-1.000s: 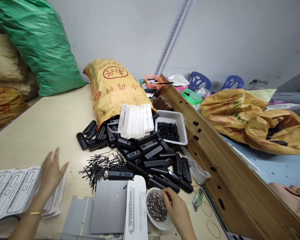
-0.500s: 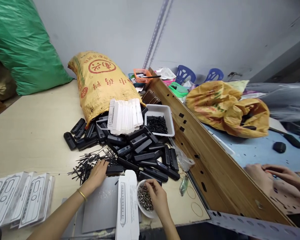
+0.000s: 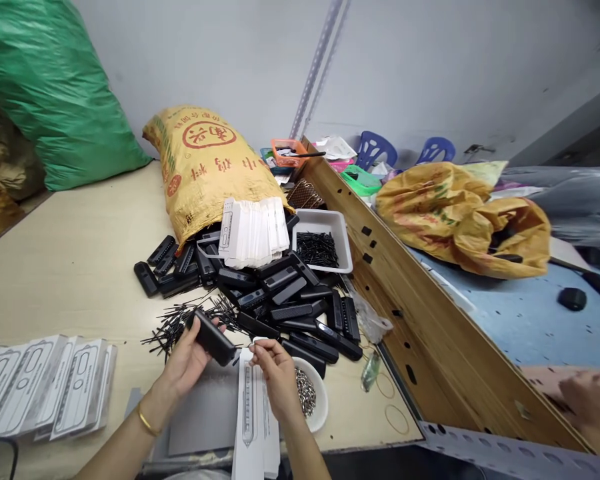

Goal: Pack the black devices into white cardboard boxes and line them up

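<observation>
My left hand (image 3: 186, 365) is wrapped round a black oblong plastic case (image 3: 214, 337), held tilted above a grey board (image 3: 200, 427). Fingertips of my right hand (image 3: 277, 379) are pinched together just right of the case, over a printed white carton (image 3: 247, 430); whatever they hold is too small to make out. Partly behind that hand stands a white bowl (image 3: 323, 403) of small shiny metal pieces (image 3: 305, 392). Thin black rods (image 3: 167, 328) lie loose beyond my left hand. Several similar black cases (image 3: 290, 313) are heaped behind both hands.
A yellow sack (image 3: 215, 167) carries folded white cartons (image 3: 255, 233) at its mouth. Near it is a white tray (image 3: 347, 250) of black rods. Packed boxes (image 3: 75, 393) stand at left. A wooden partition (image 3: 430, 320) borders the right; beyond it a co-worker's hand (image 3: 593, 400) shows.
My left hand has lifted a black case off the table and turned it towards the right hand. My right hand has left the metal pieces and moved left, to the case.
</observation>
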A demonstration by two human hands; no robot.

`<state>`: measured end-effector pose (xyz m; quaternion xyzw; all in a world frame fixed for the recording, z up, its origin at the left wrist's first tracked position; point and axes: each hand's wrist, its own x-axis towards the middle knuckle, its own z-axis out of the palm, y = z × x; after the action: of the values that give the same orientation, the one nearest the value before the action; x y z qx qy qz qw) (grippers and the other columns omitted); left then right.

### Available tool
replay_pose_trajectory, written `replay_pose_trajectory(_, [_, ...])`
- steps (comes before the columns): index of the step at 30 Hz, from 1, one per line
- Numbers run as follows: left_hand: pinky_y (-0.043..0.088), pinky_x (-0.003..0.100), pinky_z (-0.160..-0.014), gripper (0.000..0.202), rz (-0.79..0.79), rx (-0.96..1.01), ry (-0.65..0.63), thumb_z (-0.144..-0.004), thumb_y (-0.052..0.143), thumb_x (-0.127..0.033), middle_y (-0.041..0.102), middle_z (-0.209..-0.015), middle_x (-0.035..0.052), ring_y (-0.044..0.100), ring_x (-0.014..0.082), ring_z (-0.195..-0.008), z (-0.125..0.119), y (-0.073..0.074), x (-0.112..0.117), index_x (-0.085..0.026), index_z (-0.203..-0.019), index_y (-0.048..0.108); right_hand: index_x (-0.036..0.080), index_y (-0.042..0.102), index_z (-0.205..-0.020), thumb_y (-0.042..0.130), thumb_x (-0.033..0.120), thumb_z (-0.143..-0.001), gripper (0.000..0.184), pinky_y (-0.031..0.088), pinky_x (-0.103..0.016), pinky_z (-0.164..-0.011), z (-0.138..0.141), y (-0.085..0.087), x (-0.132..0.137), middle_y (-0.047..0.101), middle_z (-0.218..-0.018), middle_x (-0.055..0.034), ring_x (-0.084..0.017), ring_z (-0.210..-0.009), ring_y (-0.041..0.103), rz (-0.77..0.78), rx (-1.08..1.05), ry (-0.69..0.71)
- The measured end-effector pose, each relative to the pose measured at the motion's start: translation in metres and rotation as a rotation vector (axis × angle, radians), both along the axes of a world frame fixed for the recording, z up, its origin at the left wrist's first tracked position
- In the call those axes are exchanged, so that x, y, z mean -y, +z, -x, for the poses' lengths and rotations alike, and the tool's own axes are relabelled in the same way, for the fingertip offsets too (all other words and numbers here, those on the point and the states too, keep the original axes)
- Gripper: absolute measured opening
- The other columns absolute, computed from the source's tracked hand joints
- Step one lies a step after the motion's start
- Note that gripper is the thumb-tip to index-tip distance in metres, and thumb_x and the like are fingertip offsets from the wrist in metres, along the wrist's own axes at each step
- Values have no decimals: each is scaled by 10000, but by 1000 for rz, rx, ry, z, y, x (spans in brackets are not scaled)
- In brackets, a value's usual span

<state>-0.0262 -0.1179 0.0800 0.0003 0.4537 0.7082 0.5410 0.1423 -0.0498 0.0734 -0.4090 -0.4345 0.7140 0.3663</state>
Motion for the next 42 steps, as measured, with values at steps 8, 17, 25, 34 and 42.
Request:
replay_pose_trajectory(8, [526, 354, -863, 184, -12, 406, 154, -893, 443, -180, 664, -1001, 147, 620, 223, -1004, -7, 2, -2, -77, -969, 576, 202, 600, -856, 530, 193, -843, 72, 470, -305, -707, 20, 7, 25, 614, -842, -43, -167, -782, 590, -703, 284, -16])
replay_pose_trajectory(17, [517, 348, -871, 185, -56, 335, 184, -885, 464, -192, 660, -999, 151, 621, 225, -1000, -14, 1, 3, -85, -995, 567, 205, 523, -820, 465, 104, -863, 124, 421, -291, -671, 23, 0, 17, 562, -793, -28, -164, -764, 523, -1067, 457, 8])
replay_pose_trajectory(25, [473, 447, -904, 271, -114, 67, 132, -798, 613, -274, 646, -1032, 73, 611, 245, -1012, -10, 15, 18, -212, -1046, 525, 213, 535, -849, 454, 117, -879, 129, 440, -285, -693, 21, -9, 34, 597, -805, -23, -161, -778, 567, -976, 425, -10])
replay_pose_trajectory(34, [415, 411, -935, 298, 18, -815, -226, -781, 558, -362, 657, -988, 89, 592, 242, -983, -18, -24, 37, -196, -1027, 584, 204, 573, -862, 493, 155, -865, 93, 433, -346, -717, -14, 8, 1, 629, -836, -43, -208, -813, 554, -1085, 801, 303])
replay_pose_trajectory(42, [293, 384, -1042, 433, 263, -621, 65, -825, 471, -490, 524, -1240, 102, 425, 234, -1220, 24, -28, 0, -213, -1158, 476, 187, 599, -1037, 517, 219, -858, 199, 453, -390, -830, 49, 13, 2, 631, -1028, -98, -243, -983, 544, -1118, 887, 542])
